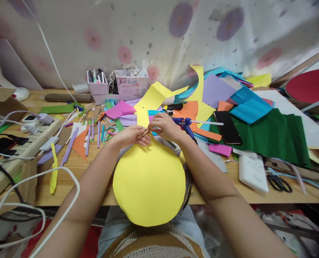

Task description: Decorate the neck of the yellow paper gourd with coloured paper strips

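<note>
Between my two hands is a thin brown stick-like piece [143,134], pinched close to the upper edge of a large yellow paper circle [149,186]. My left hand [132,137] has its fingers closed on the piece from the left. From the right, my right hand [165,127] pinches its other end with bent fingers. The circle overhangs the table's front edge, above my lap. Just beyond my hands a yellow paper strip [142,116] stands up. A blue glue gun [184,123] with a white glue stick lies beside my right hand.
Coloured paper scraps cover the wooden table [81,175]. A black phone [227,127], dark green sheet [274,134], white power bank [252,172] and scissors [279,181] lie right. Pen boxes [132,86] stand behind. Left are a power strip [22,150] and a looped white cable [75,179].
</note>
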Demonstrator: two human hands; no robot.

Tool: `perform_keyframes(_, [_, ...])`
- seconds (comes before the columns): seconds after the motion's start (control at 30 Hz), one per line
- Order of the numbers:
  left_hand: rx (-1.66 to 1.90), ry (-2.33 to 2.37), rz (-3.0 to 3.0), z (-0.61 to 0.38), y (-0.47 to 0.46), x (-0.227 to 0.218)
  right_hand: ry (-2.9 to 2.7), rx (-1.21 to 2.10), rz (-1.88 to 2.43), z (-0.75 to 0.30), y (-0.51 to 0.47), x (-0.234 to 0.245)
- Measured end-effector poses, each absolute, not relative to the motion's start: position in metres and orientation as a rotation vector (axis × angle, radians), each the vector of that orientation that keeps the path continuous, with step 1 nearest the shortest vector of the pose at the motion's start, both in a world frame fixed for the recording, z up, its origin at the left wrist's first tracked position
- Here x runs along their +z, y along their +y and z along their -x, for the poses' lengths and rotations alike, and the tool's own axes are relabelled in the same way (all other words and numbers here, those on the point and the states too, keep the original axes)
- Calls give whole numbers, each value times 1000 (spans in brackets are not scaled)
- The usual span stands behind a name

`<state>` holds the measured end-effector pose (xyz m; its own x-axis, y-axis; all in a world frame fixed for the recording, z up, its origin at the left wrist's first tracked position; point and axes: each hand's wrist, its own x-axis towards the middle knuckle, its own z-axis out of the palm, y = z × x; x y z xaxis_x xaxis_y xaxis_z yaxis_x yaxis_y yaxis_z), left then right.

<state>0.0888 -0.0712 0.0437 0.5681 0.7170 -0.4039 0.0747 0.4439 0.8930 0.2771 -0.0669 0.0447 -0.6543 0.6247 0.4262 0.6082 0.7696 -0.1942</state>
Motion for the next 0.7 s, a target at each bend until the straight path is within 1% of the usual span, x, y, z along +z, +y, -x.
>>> perform_keyframes(0.37, [470, 802, -1078, -85, -69, 35, -2455, 43, 927, -279, -62, 35])
perform_keyframes(0.7, [469, 877, -1156, -84, -70, 34, -2495, 42, 906, -282, -57, 28])
